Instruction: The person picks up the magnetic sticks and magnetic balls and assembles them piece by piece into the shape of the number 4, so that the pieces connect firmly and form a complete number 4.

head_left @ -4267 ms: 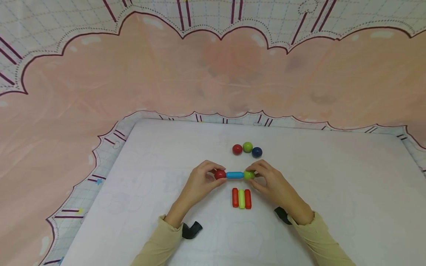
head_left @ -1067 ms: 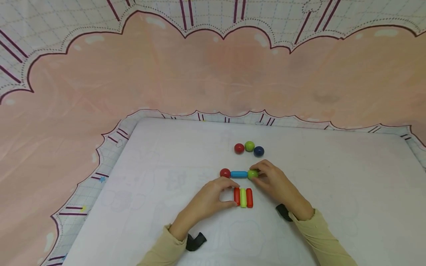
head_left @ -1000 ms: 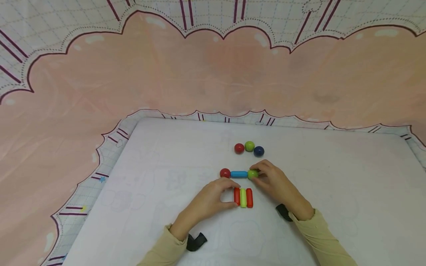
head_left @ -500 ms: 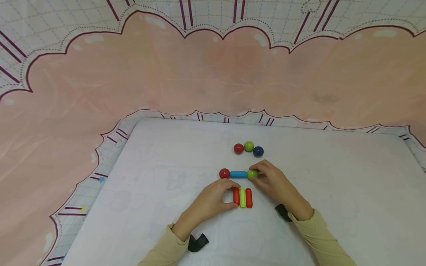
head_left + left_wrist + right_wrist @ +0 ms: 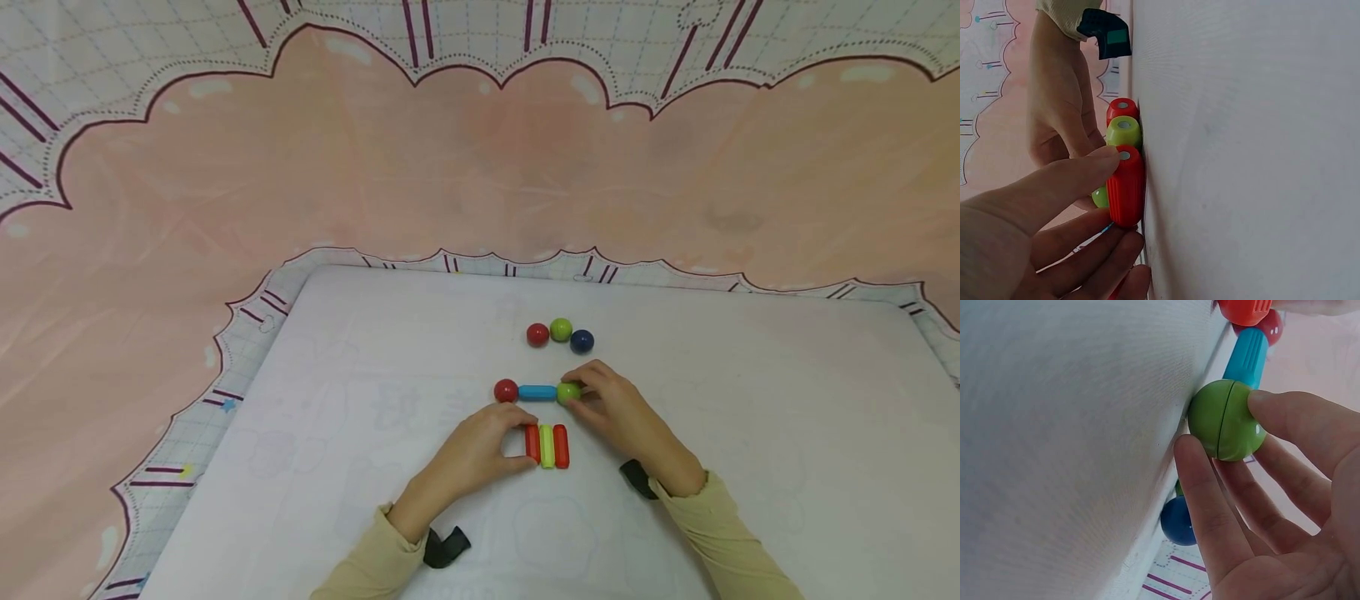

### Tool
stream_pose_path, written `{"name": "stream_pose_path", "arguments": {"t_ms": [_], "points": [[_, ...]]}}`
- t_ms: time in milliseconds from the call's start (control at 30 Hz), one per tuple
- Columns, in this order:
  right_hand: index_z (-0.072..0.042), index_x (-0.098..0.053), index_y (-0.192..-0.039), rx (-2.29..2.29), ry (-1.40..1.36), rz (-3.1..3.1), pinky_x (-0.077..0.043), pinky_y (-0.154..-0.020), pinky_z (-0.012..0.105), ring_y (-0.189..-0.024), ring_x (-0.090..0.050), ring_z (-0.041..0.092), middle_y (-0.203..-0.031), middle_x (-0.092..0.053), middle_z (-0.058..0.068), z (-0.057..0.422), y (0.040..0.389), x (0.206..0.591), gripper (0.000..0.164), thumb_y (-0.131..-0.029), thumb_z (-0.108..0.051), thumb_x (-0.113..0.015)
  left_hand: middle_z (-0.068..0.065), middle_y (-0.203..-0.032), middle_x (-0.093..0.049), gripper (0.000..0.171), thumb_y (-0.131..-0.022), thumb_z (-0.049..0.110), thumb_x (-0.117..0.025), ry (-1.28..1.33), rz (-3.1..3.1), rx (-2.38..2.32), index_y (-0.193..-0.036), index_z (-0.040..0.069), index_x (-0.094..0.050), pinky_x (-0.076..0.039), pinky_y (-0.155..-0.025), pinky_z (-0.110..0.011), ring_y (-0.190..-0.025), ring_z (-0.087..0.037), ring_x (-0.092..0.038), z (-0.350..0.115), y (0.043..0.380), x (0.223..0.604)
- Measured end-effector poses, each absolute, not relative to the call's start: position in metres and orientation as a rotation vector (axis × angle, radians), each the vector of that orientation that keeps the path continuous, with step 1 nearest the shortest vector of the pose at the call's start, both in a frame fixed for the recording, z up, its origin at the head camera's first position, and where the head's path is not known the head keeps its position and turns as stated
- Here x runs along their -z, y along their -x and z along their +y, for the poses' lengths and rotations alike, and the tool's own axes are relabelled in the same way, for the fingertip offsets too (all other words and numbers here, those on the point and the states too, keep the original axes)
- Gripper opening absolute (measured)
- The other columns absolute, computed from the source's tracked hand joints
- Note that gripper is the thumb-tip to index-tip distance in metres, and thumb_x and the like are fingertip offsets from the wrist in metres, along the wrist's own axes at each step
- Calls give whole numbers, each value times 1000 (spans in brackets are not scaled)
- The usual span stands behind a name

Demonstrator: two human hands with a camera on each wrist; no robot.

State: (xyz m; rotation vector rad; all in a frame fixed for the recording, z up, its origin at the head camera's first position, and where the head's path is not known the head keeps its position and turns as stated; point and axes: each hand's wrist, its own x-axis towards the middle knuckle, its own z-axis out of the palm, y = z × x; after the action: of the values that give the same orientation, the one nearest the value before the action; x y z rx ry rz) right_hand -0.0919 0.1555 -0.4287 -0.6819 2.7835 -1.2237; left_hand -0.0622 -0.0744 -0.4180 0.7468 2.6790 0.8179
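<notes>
In the head view my left hand (image 5: 468,450) pinches the leftmost red toy rod (image 5: 532,443) by its two ends, thumb on the near end. It lies beside a lime rod (image 5: 547,447) and a second red rod (image 5: 561,447). The left wrist view shows a small grey disc on the end of each red rod (image 5: 1125,194). My right hand (image 5: 618,412) pinches a green ball (image 5: 1219,422) between thumb and fingers. That ball touches a blue rod (image 5: 537,393), whose other end meets a red ball (image 5: 506,391). All of these rest on the white tabletop (image 5: 375,350).
Beyond the joined pieces, a loose red ball (image 5: 537,335), a green ball (image 5: 561,330) and a dark blue ball (image 5: 582,342) sit close together. A black strap (image 5: 447,547) hangs at the left wrist. Peach patterned cloth (image 5: 480,183) lies past the tabletop's far edge.
My left hand has let go of the red ball on the joined piece and moved nearer, onto the leftmost red rod. My right hand stays on the green ball. Little moved in the last second.
</notes>
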Motion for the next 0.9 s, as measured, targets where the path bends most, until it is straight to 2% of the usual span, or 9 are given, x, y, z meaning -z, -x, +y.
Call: {"name": "stream_pose_path", "arguments": {"t_ms": [900], "points": [[-2, -66, -113, 1189, 653, 2789, -59, -84, 33, -94, -68, 21, -106, -61, 7, 156, 94, 430, 28, -87, -2, -74, 0, -113, -67, 47, -83, 32, -81, -674, 2680, -935, -122, 10, -69, -54, -92, -32, -98, -15, -59, -85, 65, 411]]}}
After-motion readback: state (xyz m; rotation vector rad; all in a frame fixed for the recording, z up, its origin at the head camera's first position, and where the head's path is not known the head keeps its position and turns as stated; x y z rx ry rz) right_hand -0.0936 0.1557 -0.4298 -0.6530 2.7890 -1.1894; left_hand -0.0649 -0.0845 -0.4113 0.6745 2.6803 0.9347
